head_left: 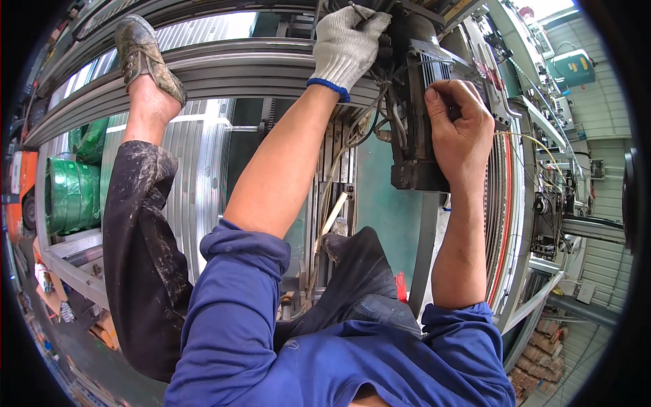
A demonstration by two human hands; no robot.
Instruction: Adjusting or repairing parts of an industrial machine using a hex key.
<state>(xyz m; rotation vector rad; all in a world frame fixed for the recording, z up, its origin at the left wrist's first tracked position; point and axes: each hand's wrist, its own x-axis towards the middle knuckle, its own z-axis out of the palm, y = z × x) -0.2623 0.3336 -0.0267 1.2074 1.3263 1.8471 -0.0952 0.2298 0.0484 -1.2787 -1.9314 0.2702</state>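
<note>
A white knit glove with a blue cuff covers my left hand (pixel 347 46), which is closed at the top centre beside a dark machine unit (pixel 415 152). Whatever lies between its fingers is hidden. My bare right hand (pixel 462 125) rests along the right side of this long black unit. Its thumb and fingers are curled in together, and anything they pinch is too small to tell. Grey and black cables (pixel 395 122) run down between my hands, along the unit's left side.
Metal rails (pixel 237 68) cross the upper left, with my shoe (pixel 141 54) on them. Silvery long profiles (pixel 203 159) lie below. A green wrapped roll (pixel 73 195) stands at the far left. Wiring and a red strip (pixel 503 237) run down the right side.
</note>
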